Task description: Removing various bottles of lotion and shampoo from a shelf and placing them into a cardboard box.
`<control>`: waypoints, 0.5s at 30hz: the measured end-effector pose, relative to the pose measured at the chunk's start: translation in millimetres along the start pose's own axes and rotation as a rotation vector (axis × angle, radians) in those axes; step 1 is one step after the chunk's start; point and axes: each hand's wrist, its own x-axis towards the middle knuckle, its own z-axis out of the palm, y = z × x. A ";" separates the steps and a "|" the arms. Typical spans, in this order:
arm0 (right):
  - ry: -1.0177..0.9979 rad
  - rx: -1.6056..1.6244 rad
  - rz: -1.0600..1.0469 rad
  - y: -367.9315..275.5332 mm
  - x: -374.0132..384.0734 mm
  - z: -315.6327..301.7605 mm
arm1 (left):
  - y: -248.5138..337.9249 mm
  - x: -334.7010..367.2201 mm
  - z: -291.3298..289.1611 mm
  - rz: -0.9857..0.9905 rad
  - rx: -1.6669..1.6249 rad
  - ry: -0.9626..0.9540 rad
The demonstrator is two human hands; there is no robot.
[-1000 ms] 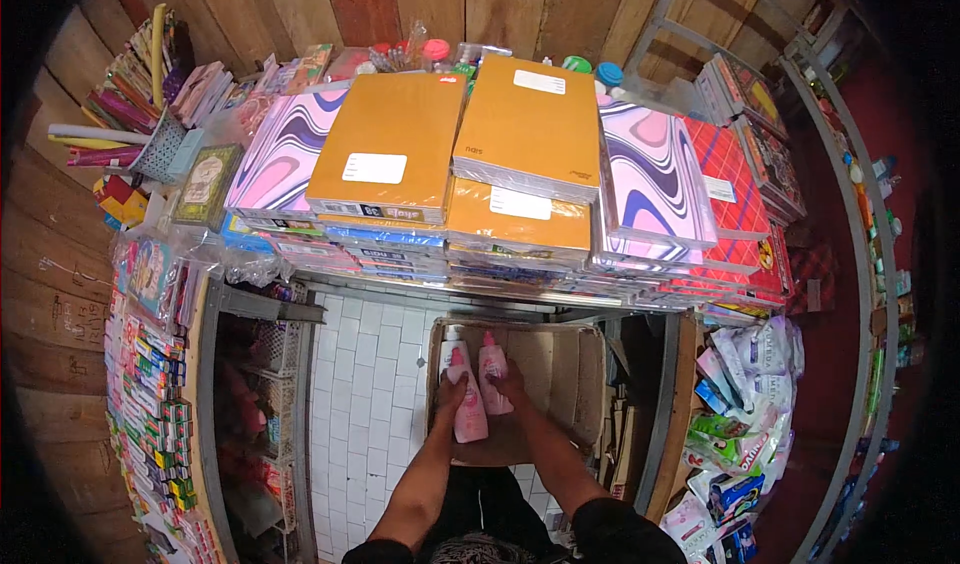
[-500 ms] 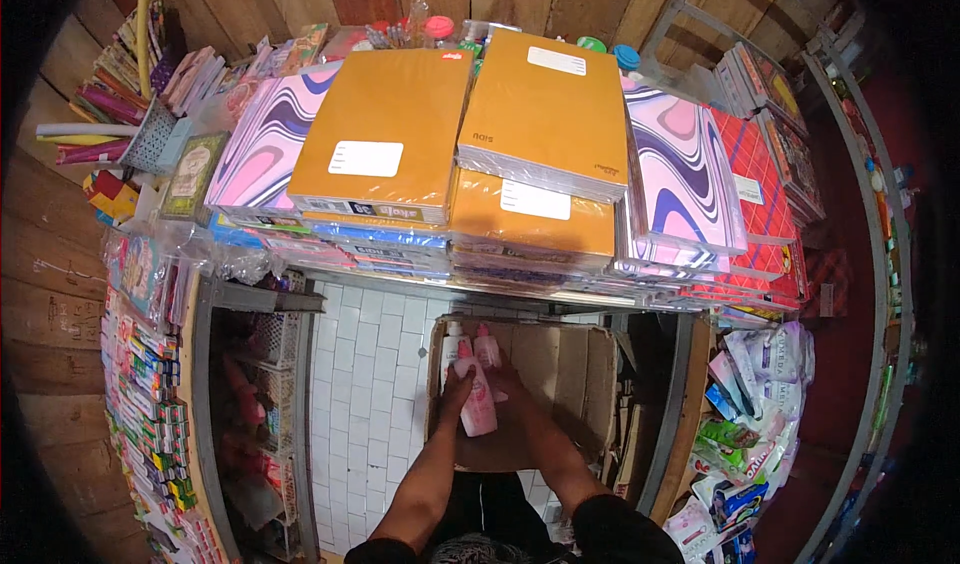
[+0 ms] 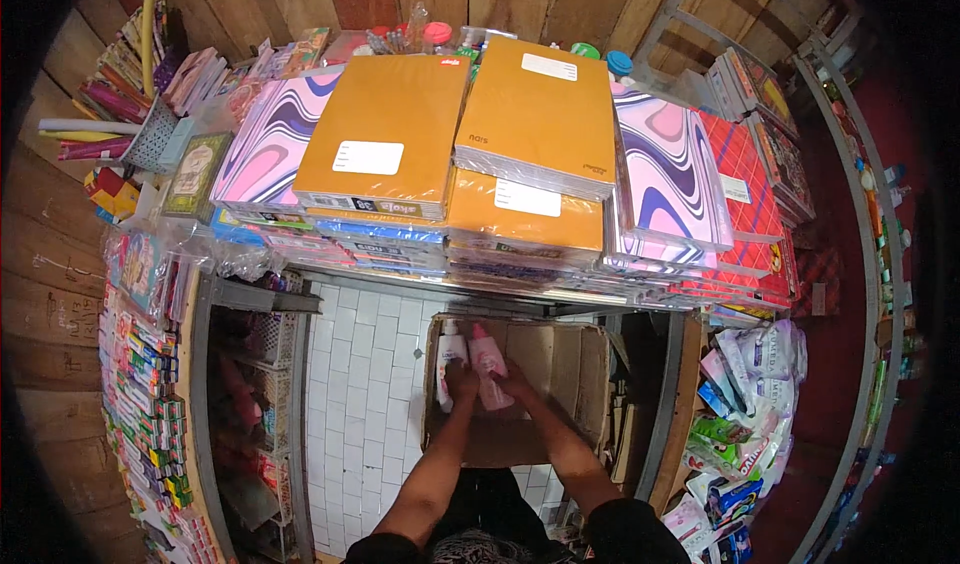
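A brown open cardboard box (image 3: 570, 444) sits below the shelf, and both my hands are inside it. A white bottle (image 3: 446, 359) with a printed label is at its left side, and my left hand (image 3: 461, 380) is closed against the bottle's right side, its fingertips partly hidden. Just to the right, a pink bottle (image 3: 487, 360) leans with its narrow top toward the far side. My right hand (image 3: 513, 386) grips the pink bottle's right side low down. Shadow inside the box hides parts of the fingers.
Wrapped brown-covered book stacks (image 3: 385, 124) and swirl-patterned ones (image 3: 665, 174) cover the shelf above the box. Small boxed goods (image 3: 150, 404) line the left side, with plastic-wrapped packs (image 3: 735, 444) on the right. White floor tiles (image 3: 365, 384) show beside the box.
The pink bottle held high in front has gone lower into the box. My hands have moved slightly apart, and the white bottle shows more fully at the left.
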 end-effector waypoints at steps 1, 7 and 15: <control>-0.014 0.008 0.017 0.1 -3.3 5.4 | 8.7 -18.5 3.7 -0.103 0.110 0.222; -0.122 0.213 -0.003 -68.6 -5.6 65.3 | -73.7 -25.6 -11.1 -0.168 0.253 0.751; -0.004 0.101 -0.327 -59.1 -7.7 98.6 | -115.0 -40.1 -40.2 -0.213 0.241 0.742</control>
